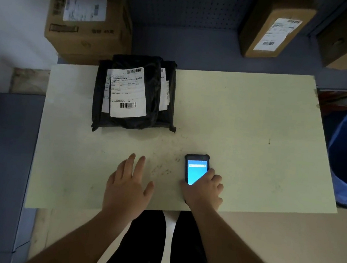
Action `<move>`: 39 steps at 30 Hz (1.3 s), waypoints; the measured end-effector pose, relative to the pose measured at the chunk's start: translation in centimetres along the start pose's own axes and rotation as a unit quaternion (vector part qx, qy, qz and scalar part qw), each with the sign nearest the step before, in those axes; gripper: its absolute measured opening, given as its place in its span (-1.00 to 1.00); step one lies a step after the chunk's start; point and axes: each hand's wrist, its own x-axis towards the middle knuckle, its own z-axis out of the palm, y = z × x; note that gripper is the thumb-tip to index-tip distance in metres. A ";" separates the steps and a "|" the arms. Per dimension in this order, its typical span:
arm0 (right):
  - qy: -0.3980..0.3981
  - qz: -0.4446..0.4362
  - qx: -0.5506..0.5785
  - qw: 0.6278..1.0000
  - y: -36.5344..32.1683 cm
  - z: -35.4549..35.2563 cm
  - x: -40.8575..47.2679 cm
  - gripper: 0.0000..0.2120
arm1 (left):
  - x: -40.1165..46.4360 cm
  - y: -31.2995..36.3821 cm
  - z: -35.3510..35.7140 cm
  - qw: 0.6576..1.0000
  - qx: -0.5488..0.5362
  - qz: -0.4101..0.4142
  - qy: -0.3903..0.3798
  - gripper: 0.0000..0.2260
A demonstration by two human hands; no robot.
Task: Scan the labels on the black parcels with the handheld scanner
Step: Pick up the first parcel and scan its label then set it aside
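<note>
Left hand (129, 182) lies flat, fingers spread, grip wide and empty, on the table (255, 127). Right hand (203, 190) grips the scanner (195, 168) at lower centre; black parcels (134, 93) stacked upper left.

A pale, cream-coloured rectangular table top (245, 118) is in front of me, its surface scuffed and speckled with brown marks near the middle. A stack of black plastic parcels with white barcode labels (134, 93) lies at its far left. A black handheld scanner with a lit blue screen (195, 168) lies near the front edge.
</note>
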 end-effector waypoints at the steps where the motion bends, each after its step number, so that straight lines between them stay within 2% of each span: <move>1: 0.005 0.000 -0.001 1.000 0.0 0.1 0.0 -0.12 | 0.0 0.0 -0.1 1.000 0.006 -0.001 -0.003 -0.32; 7: 0.004 -0.003 0.007 1.000 0.0 0.4 0.3 -0.10 | 0.1 -0.5 0.1 1.000 0.018 -0.007 -0.010 -0.32; 19: -0.019 0.004 -0.019 1.000 -0.2 -1.9 0.3 -0.19 | 0.8 -0.3 -1.2 1.000 0.000 -0.007 0.007 -0.33; 25: -0.031 0.005 0.000 0.999 -0.9 -2.9 0.0 -0.26 | 1.6 -0.4 -2.8 0.999 -0.023 -0.021 0.034 -0.33; 30: -0.046 -0.014 0.064 0.997 -1.3 -3.3 -0.3 -0.26 | 2.5 -1.1 -4.6 0.995 -0.056 -0.048 0.068 -0.34; 39: -0.042 -0.046 0.058 0.996 -2.5 -4.4 -1.4 -0.26 | 4.0 -2.6 -7.4 0.980 -0.110 -0.063 0.152 -0.39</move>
